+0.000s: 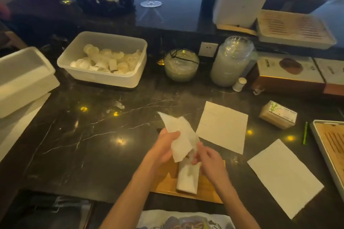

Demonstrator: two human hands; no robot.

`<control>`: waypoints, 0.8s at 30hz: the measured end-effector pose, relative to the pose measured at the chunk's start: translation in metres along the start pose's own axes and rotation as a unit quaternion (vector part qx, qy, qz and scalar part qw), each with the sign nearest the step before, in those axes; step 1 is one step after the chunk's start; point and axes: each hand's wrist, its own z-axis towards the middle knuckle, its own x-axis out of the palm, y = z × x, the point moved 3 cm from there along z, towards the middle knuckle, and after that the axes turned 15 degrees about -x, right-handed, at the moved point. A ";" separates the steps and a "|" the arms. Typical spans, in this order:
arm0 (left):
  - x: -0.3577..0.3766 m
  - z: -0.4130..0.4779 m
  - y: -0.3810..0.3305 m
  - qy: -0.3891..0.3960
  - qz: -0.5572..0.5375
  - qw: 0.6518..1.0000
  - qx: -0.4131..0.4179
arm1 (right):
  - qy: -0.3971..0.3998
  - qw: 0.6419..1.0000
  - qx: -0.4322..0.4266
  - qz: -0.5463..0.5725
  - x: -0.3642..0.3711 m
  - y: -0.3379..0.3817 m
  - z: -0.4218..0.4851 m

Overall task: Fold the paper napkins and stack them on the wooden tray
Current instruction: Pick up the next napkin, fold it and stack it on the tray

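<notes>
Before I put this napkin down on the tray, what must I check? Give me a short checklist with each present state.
1. Grip: left hand and right hand hold the napkin: ok.
2. This napkin is folded flat: not ok, it is loose and crumpled.
3. The folded stack lies on the wooden tray: ok.
4. Number of sheets in it: cannot tell.
5. The far flat napkin and near flat napkin wait on the counter: ok.

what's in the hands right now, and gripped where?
Both hold one paper napkin. The left hand grips it around the middle, and the right hand pinches its lower end.
</notes>
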 end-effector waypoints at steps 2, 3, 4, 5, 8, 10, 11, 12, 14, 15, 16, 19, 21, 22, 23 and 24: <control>0.005 -0.016 -0.009 0.057 0.099 0.993 0.022 | -0.069 0.997 -0.011 -0.040 -0.032 -0.011 0.000; 0.007 -0.024 -0.013 0.086 0.141 0.986 0.029 | -0.071 0.996 -0.008 -0.054 -0.044 -0.016 0.001; 0.010 -0.031 -0.016 0.117 0.165 0.979 0.032 | -0.049 0.997 0.001 -0.052 -0.052 -0.019 0.003; 0.013 -0.038 -0.019 0.150 0.171 0.973 0.030 | -0.016 0.999 0.020 -0.023 -0.055 -0.021 0.006; 0.019 -0.052 -0.026 0.213 0.157 0.964 0.021 | 0.064 0.974 0.099 0.192 -0.050 -0.015 0.021; 0.020 -0.056 -0.029 0.205 0.164 0.965 0.024 | 0.070 0.956 0.071 0.276 -0.052 -0.009 0.028; 0.019 -0.057 -0.030 0.183 0.176 0.967 0.029 | 0.057 0.952 0.053 0.298 -0.054 -0.008 0.030; 0.016 -0.057 -0.031 0.149 0.194 0.969 0.036 | 0.043 0.947 0.043 0.316 -0.056 -0.009 0.030; 0.009 -0.056 -0.031 0.092 0.232 0.967 0.050 | 0.014 0.938 0.046 0.344 -0.060 -0.013 0.030; 0.006 -0.055 -0.031 0.074 0.244 0.965 0.055 | 0.001 0.935 0.049 0.352 -0.063 -0.016 0.030; 0.003 -0.055 -0.029 0.058 0.254 0.964 0.059 | -0.006 0.933 0.051 0.355 -0.066 -0.018 0.031; -0.004 -0.053 -0.027 0.031 0.258 0.964 0.061 | 0.016 0.939 0.045 0.341 -0.072 -0.015 0.031; -0.005 -0.051 -0.026 0.024 0.254 0.965 0.062 | 0.022 0.949 0.036 0.314 -0.076 -0.013 0.029; -0.006 -0.051 -0.026 0.015 0.259 0.963 0.069 | 0.018 0.953 0.033 0.301 -0.079 -0.013 0.029; -0.006 -0.050 -0.027 0.003 0.269 0.960 0.078 | 0.013 0.956 0.032 0.292 -0.081 -0.015 0.028; -0.007 -0.049 -0.028 -0.009 0.279 0.957 0.086 | 0.005 0.958 0.033 0.286 -0.083 -0.016 0.028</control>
